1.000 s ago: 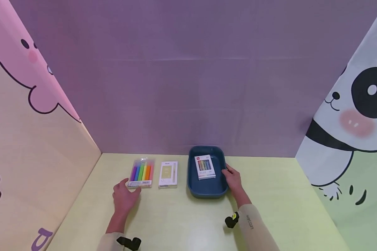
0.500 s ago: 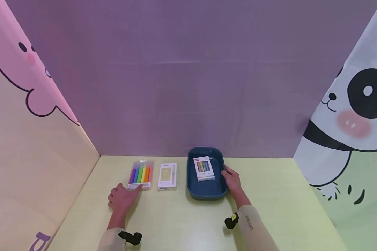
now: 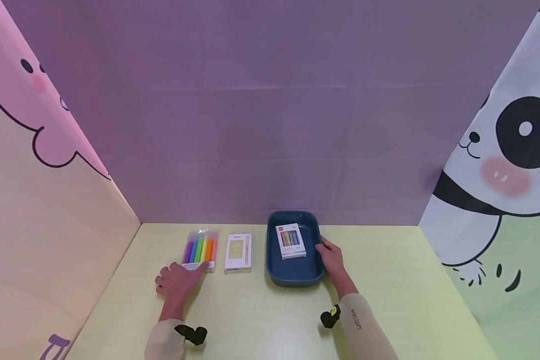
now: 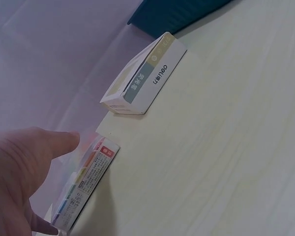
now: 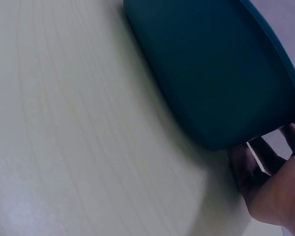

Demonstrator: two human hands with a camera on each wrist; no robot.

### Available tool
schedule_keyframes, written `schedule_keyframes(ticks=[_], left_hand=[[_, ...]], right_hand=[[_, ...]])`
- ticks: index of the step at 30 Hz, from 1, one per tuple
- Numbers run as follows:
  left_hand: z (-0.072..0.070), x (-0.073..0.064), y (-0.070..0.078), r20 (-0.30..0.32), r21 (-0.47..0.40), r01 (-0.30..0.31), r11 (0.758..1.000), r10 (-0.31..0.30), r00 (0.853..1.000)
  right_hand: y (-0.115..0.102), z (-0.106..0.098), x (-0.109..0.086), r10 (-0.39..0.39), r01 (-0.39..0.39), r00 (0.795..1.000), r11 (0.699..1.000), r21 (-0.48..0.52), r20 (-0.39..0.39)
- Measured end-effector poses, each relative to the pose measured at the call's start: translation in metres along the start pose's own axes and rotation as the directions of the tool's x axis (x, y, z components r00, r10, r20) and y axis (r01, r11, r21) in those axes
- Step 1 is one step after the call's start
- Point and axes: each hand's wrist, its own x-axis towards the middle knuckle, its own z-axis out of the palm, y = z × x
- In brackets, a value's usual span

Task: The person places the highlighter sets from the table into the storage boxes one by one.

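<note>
A clear pack of coloured markers (image 3: 200, 249) lies at the left of the table, seen edge-on in the left wrist view. Over its near end is my left hand (image 3: 179, 283), with the thumb (image 4: 64, 142) stretched out above one end and a fingertip close to the other. Whether it touches the pack is hard to tell. My right hand (image 3: 332, 256) holds the right side of a blue tray (image 3: 297, 275), thumb at the rim and fingers against the outer wall. Inside the tray rests a small white box with coloured sticks pictured on it (image 3: 291, 241).
Between the pack and the tray sits a white and gold box (image 3: 238, 253), lettered on its side. The pale table (image 3: 261, 320) ends at a purple backdrop (image 3: 274, 125). Printed panels rise on the left and right.
My left hand first drew back from the pack's left edge, its fingers shifting left, then moved slightly right with the thumb over the pack's near edge. The right hand stays at the tray.
</note>
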Motion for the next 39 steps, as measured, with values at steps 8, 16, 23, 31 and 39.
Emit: schedule_keyframes(ticks=[8,16,23,31,39], left_hand=[[0.0063,0.0026,0.0012,-0.018,0.009,0.002,1.0,-0.002,1.0],[0.0067,0.0032,0.001,-0.017,0.004,-0.006,1.0,0.006,1.0],[0.0076,-0.0014,0.0043,-0.045,0.033,-0.029,0.999,0.03,0.999],[0.0088,-0.0013,0.0065,-0.059,0.012,-0.037,0.999,0.037,0.998],[0.0078,0.0,0.0087,-0.071,-0.014,-0.027,1.0,0.026,0.997]], right_hand=[[-0.0003,-0.0005,0.0012,0.0,0.0,1.0,1.0,0.003,-0.006],[-0.0008,0.0001,0.0017,0.0,0.0,1.0,1.0,0.001,-0.004],[-0.0008,-0.0003,0.0006,-0.009,0.009,1.0,1.0,0.009,-0.01],[0.0002,-0.0004,0.0011,-0.011,0.011,1.0,1.0,0.0,-0.018],[0.0021,0.0,0.0029,-0.004,0.004,1.0,1.0,-0.005,-0.009]])
